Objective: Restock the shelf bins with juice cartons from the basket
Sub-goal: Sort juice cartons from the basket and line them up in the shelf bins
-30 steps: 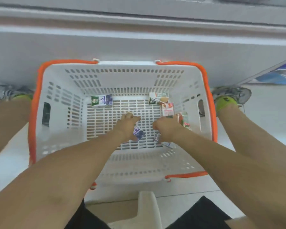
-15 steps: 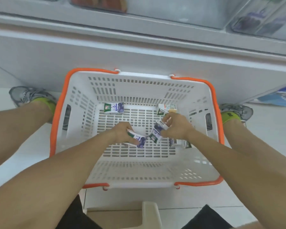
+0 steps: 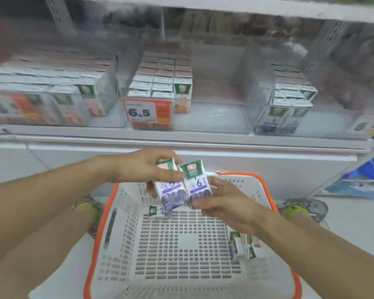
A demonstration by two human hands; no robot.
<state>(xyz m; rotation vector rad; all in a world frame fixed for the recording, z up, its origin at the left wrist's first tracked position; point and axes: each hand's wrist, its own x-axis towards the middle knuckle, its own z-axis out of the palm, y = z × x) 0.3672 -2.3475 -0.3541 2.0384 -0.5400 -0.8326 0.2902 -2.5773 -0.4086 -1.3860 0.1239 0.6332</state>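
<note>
My left hand (image 3: pixel 143 167) grips a purple-and-green juice carton (image 3: pixel 171 188) above the far end of the basket. My right hand (image 3: pixel 222 201) pinches a second matching carton (image 3: pixel 198 180) by its lower edge, and the two cartons touch side by side. Below them the white basket with an orange rim (image 3: pixel 99 214) still holds one carton (image 3: pixel 157 211) at its far side and a few more cartons (image 3: pixel 244 244) by its right wall. Clear shelf bins stand ahead; the bin of purple cartons (image 3: pixel 287 108) is at the right.
A middle bin (image 3: pixel 160 87) holds orange-labelled cartons behind a 6.5 price tag (image 3: pixel 147 113), with bare room on its right half. The left bin (image 3: pixel 52 91) is packed with cartons. My feet flank the basket. A blue bag (image 3: pixel 363 182) lies at the right on the floor.
Both hands have lifted out of the basket, each with a purple carton, and brought the cartons together. My view has tilted up from the basket floor to the shelf bins.
</note>
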